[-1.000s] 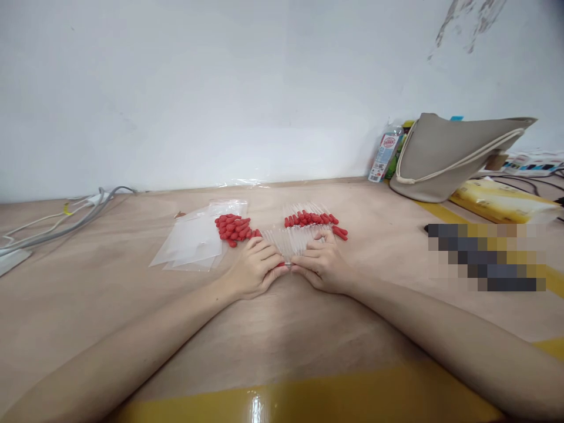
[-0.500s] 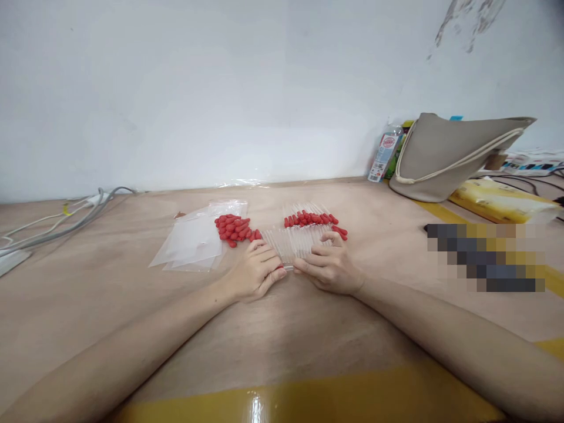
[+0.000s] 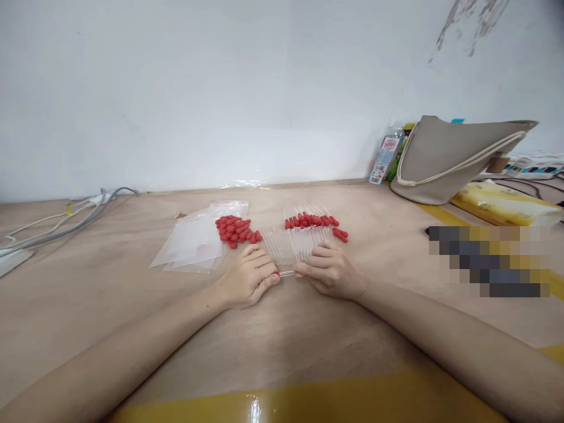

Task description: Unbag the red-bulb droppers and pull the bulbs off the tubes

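My left hand (image 3: 253,276) is closed on a red rubber bulb (image 3: 277,274), of which only a bit shows at the fingertips. A thin clear tube (image 3: 287,273) runs from it to my right hand (image 3: 328,270), whose fingers pinch its other end. Just beyond my hands lies a row of clear tubes (image 3: 282,247). Behind that row are several red-bulbed droppers (image 3: 308,220), with two more red bulbs (image 3: 341,235) at its right. A pile of loose red bulbs (image 3: 233,229) rests by my left hand, partly over clear plastic bags (image 3: 189,244).
At the back right stand a bottle (image 3: 384,158) and a grey bag (image 3: 445,158), with a yellow packet (image 3: 502,202) in front. A blurred dark object (image 3: 489,261) lies to the right. Cables (image 3: 88,220) run along the left. Yellow tape (image 3: 308,399) crosses the near edge.
My left hand has moved slightly left and nearer to me, and more of the clear tube shows between my hands. The fingers of my right hand have curled in more.
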Demonstrator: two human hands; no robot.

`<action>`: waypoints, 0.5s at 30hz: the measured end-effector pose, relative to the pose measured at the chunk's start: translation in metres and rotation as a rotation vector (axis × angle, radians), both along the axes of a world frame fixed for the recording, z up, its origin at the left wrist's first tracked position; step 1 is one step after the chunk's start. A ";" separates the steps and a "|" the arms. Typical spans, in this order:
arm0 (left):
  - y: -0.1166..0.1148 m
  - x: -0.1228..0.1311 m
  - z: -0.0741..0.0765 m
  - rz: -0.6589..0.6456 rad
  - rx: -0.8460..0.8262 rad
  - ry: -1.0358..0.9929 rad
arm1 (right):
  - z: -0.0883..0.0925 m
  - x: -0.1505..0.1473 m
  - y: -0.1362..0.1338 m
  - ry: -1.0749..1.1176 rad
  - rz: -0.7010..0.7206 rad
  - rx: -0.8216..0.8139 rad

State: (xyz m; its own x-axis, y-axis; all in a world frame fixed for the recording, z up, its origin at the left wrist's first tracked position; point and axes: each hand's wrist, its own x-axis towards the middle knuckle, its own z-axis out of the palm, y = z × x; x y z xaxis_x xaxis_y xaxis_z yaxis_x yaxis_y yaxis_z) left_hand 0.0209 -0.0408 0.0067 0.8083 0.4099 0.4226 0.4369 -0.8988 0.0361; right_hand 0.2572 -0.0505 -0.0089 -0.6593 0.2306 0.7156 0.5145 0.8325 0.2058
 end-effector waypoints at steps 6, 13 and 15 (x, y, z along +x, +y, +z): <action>0.011 -0.028 0.007 0.236 0.000 -0.245 | -0.006 0.015 0.023 0.308 -0.139 -0.295; 0.039 -0.026 0.038 0.522 -0.016 -0.329 | -0.003 0.011 0.034 0.294 -0.446 -0.479; 0.055 -0.030 0.046 0.617 -0.060 -0.323 | -0.001 0.011 0.035 0.277 -0.486 -0.481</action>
State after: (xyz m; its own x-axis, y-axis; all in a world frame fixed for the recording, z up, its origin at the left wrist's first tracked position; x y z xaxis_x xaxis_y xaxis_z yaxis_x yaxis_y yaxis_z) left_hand -0.0096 0.0145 0.0524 0.2580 0.7836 0.5651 0.8261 -0.4823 0.2916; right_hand 0.2677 -0.0156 -0.0104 -0.2131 0.7809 0.5872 0.8283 0.4632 -0.3153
